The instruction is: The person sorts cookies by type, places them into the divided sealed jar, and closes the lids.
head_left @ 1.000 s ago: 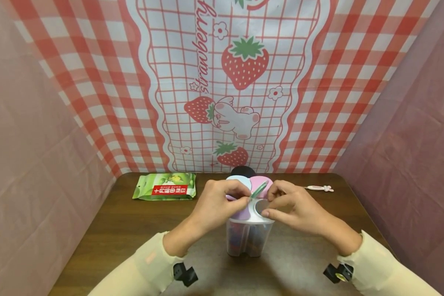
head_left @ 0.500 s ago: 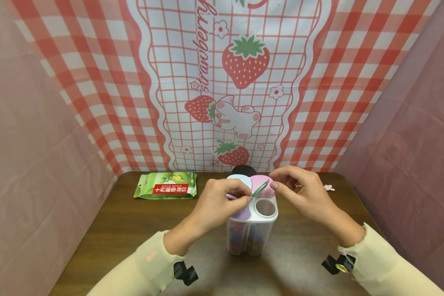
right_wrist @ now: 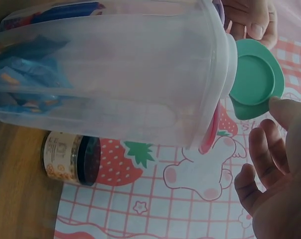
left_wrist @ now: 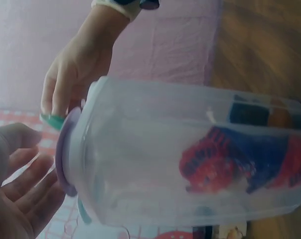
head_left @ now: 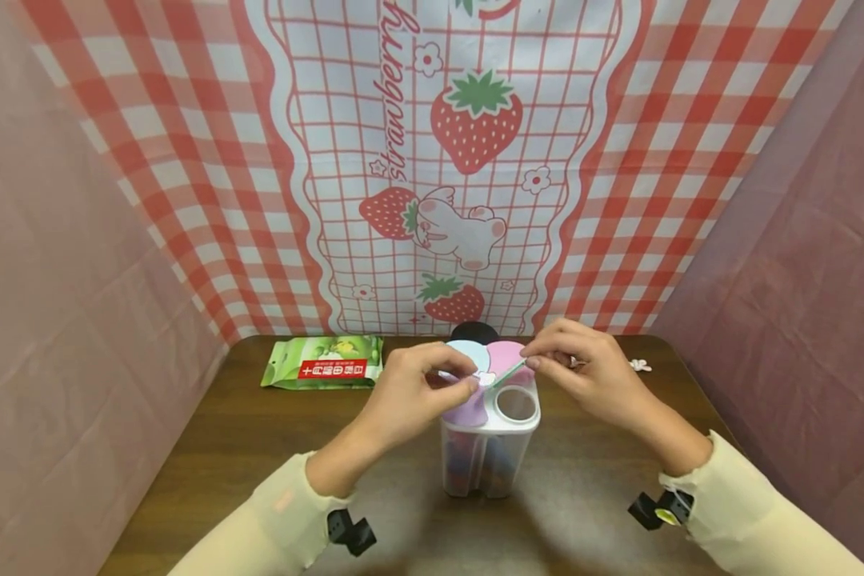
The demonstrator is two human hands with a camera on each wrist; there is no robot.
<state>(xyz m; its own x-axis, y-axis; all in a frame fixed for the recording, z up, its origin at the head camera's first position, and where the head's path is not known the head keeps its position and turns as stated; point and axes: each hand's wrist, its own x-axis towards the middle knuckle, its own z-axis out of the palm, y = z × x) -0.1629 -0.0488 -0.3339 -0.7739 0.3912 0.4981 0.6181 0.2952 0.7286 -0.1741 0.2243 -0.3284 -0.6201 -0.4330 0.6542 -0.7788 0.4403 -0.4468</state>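
Observation:
A clear plastic storage container (head_left: 478,468) with a white top stands upright on the table, holding red-and-blue packets (left_wrist: 215,159) and a blue packet (right_wrist: 31,79). Purple (head_left: 466,410), light blue (head_left: 468,350) and pink (head_left: 510,352) flip lids cover three of its compartments; the front right round opening (head_left: 516,404) is uncovered. Its green lid (right_wrist: 255,79) is tilted up on edge. My right hand (head_left: 596,370) pinches that lid's outer edge between thumb and finger. Beside the purple lid, my left hand (head_left: 412,392) has relaxed fingers and holds nothing.
On the back left of the wooden table (head_left: 259,480) lies a green printed bag (head_left: 324,362). Behind the container is a labelled jar (right_wrist: 71,158) with a black lid (head_left: 475,330). A small white rabbit-shaped end (head_left: 641,366) shows past my right hand.
My left hand has let go of the green lid and drawn slightly left. My right hand moved up and away from the opening, then took the lid's edge.

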